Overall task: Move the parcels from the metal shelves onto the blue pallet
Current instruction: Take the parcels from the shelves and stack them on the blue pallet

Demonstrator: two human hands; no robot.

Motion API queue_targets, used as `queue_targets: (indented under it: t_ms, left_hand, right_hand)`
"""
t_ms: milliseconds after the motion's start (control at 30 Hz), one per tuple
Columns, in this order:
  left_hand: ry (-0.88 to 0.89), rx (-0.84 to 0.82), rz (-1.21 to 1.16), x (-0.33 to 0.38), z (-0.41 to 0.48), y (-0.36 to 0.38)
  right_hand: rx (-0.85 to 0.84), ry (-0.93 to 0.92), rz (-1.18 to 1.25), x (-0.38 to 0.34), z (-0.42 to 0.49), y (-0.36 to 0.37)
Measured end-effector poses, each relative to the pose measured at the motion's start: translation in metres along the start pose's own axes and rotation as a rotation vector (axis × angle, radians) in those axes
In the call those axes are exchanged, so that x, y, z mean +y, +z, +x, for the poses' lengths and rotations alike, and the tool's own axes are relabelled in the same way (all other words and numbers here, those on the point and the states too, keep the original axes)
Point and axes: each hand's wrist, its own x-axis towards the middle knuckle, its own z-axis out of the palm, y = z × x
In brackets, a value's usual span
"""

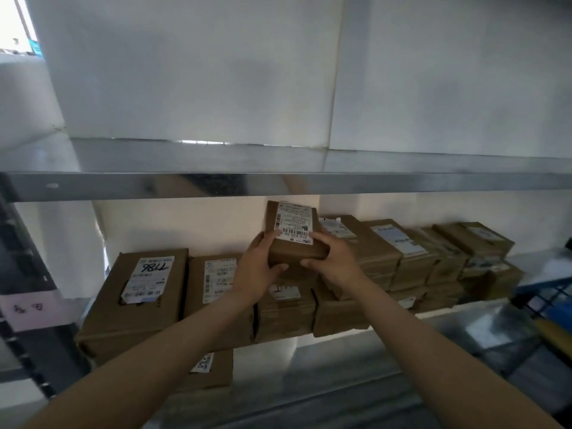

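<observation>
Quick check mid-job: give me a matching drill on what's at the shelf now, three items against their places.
Things:
1 small brown cardboard parcel
2 large brown cardboard box with handwritten digits
3 pink paper note

Places:
A far left edge of view
B gripped by left hand and right hand
C leftmost in the row on the metal shelf

Pairs: 1-B, 2-C, 3-A.

Upper shelf edge (185, 184) hangs low over parcel stacks (383, 252); free gap btwn them, widest at left.

Brown labelled parcel (294, 239) tilts above stacked parcels (380, 255) on metal shelf (356, 366).
</observation>
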Motion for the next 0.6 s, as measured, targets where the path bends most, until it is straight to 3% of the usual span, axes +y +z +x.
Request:
queue_targets:
  t_ms: [300,600]
  left_hand:
    - [0.104,-0.013,0.099,0.117,-0.029,0.016]
    - [0.192,-0.102,-0.002,0.232,-0.078,0.105]
  right_hand:
    - [0.133,-0.025,0.107,0.015,-0.077,-0.097]
    - [0.233,0.035,0.109,0.078,-0.177,-0.203]
